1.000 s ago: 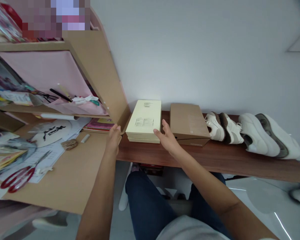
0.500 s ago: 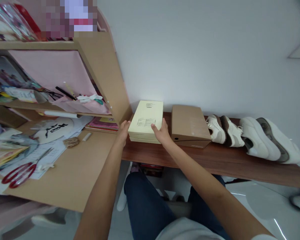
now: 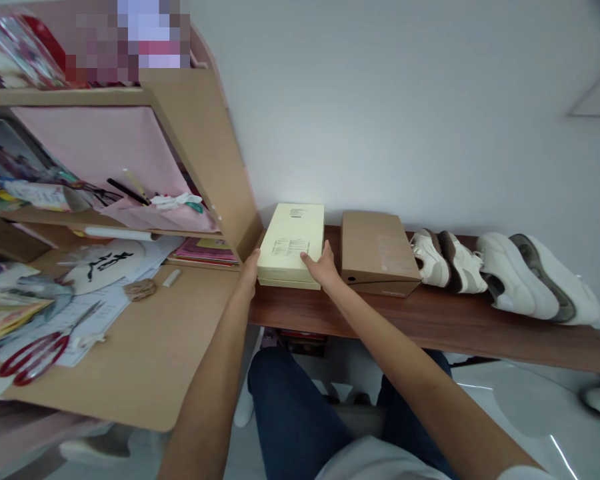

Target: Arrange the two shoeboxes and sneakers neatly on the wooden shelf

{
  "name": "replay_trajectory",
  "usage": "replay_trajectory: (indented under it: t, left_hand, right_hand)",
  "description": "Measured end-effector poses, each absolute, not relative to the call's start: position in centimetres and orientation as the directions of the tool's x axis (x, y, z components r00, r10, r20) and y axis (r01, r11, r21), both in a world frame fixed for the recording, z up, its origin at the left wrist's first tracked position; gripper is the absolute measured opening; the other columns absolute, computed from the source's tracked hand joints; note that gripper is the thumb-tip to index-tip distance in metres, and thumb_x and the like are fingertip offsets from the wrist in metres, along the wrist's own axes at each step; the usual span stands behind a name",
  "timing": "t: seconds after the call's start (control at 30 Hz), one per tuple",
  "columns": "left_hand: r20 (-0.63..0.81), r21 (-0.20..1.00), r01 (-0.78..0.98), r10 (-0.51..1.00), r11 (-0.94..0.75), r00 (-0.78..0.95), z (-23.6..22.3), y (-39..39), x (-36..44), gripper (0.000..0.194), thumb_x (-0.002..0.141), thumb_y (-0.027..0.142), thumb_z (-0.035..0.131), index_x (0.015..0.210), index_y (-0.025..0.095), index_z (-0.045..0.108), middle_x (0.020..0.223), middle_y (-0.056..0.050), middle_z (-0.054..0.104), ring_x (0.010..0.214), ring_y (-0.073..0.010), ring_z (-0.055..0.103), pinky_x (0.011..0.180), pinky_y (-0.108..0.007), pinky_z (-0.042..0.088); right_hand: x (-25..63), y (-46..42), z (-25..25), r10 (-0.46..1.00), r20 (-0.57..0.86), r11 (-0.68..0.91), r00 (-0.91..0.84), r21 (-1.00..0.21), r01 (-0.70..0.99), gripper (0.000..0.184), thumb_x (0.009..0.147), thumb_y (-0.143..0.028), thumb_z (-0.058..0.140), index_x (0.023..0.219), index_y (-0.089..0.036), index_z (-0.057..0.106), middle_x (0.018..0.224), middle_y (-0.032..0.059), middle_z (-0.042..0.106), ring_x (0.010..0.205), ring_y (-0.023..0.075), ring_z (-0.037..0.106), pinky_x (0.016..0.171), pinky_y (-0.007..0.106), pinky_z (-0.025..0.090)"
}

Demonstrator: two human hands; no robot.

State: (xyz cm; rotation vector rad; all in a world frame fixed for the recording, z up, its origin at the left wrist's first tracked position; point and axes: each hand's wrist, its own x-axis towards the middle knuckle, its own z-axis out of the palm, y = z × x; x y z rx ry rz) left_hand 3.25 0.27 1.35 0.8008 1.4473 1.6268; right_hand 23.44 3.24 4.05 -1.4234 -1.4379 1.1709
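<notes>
A pale yellow shoebox (image 3: 291, 243) with a printed label lies on the dark wooden shelf (image 3: 430, 320) against the wall. My left hand (image 3: 251, 270) presses against the box's near left corner. My right hand (image 3: 321, 267) grips its near right corner, thumb on the lid and fingers down the side. Both hands clasp the box between them. A brown cardboard shoebox (image 3: 377, 252) sits just to the right of it, a small gap apart.
Two pairs of white sneakers (image 3: 500, 273) line the shelf to the right. On the left stands a light wood desk (image 3: 145, 360) with shelving, papers, red scissors (image 3: 27, 353) and a round fan (image 3: 105, 261). My knees in dark trousers are below.
Both hands have reached forward from open in the air to the yellow box and closed on its near corners. The box has stayed on the shelf.
</notes>
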Motion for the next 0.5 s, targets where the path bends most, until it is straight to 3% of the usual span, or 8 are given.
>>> replay_trajectory:
  t: [0.17,0.37,0.5]
  left_hand:
    - [-0.038,0.986,-0.158,0.87,-0.047,-0.491,1.0,-0.3,3.2,0.046,0.084,0.053,0.059,0.109,0.016,0.071,0.118,-0.01,0.072,0.124,-0.0265,0.059,0.109,-0.037,0.041]
    - [-0.021,0.982,-0.173,0.857,-0.081,-0.516,0.1,-0.8,3.3,0.045,0.084,0.052,0.059,0.11,0.018,0.071,0.122,-0.008,0.071,0.127,-0.0259,0.057,0.113,-0.039,0.039]
    - [0.022,0.984,-0.136,0.838,-0.114,-0.546,-0.9,-1.0,3.6,0.042,0.085,0.05,0.06,0.115,0.021,0.07,0.133,-0.007,0.065,0.134,-0.0235,0.051,0.118,-0.037,0.032]
  right_hand:
    - [23.8,2.7,3.9,0.995,-0.078,-0.059,-0.062,-0.961,0.271,0.108,0.077,-0.052,0.066,0.158,-0.008,0.008,0.165,0.0191,0.013,0.153,0.0283,0.014,0.124,0.04,0.015]
    - [24.6,1.8,3.3,0.994,-0.067,-0.045,-0.084,-0.971,0.234,0.104,0.079,-0.054,0.063,0.158,-0.011,0.011,0.165,0.0149,0.017,0.153,0.0247,0.014,0.124,0.037,0.013]
    - [24.7,1.8,2.5,0.986,-0.118,-0.1,-0.117,-0.984,0.15,0.103,0.082,-0.056,0.061,0.158,-0.01,0.009,0.161,0.0184,0.028,0.148,0.0262,0.03,0.121,0.039,0.025]
